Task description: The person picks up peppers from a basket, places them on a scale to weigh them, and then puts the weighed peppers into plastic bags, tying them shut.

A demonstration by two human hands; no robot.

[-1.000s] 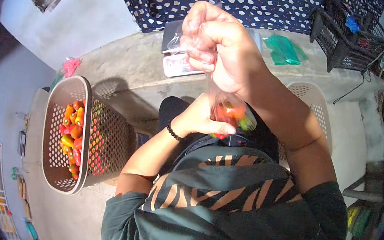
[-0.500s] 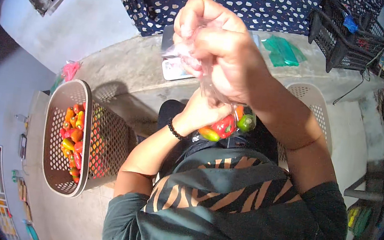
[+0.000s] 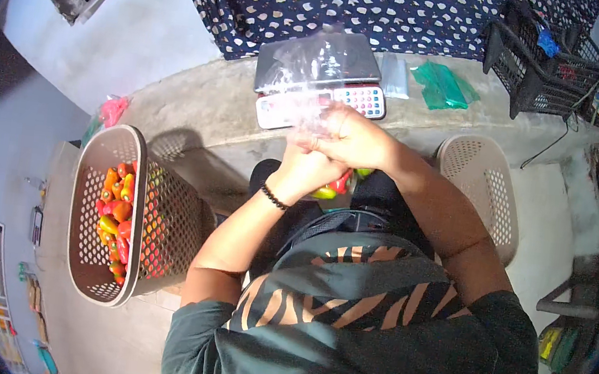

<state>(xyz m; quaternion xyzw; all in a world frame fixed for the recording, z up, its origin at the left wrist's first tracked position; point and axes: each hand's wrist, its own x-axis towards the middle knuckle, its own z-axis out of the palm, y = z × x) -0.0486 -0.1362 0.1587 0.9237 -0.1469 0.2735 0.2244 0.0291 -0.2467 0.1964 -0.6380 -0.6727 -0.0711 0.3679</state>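
In front of my lap, both hands come together at the neck of a clear plastic bag (image 3: 322,56). My left hand (image 3: 307,167) is closed round the gathered neck from below. Just above it, my right hand (image 3: 359,140) grips the same plastic, its fingers partly hidden by the film. The bag's loose top flares upward over a digital scale (image 3: 268,73). Below my hands the filled part of the bag shows red and yellow-green bell peppers (image 3: 338,185), mostly covered by my hands.
A tall beige perforated basket (image 3: 134,227) with several red, orange and yellow peppers (image 3: 113,221) stands at the left. Another beige basket (image 3: 488,186) is at the right. On the concrete ledge lie green plastic (image 3: 440,85), clear bags (image 3: 395,76) and black crates (image 3: 541,74).
My right hand has come down from high above to join my left at the bag's neck. The bag's top now spreads upward, and the scale behind is uncovered.
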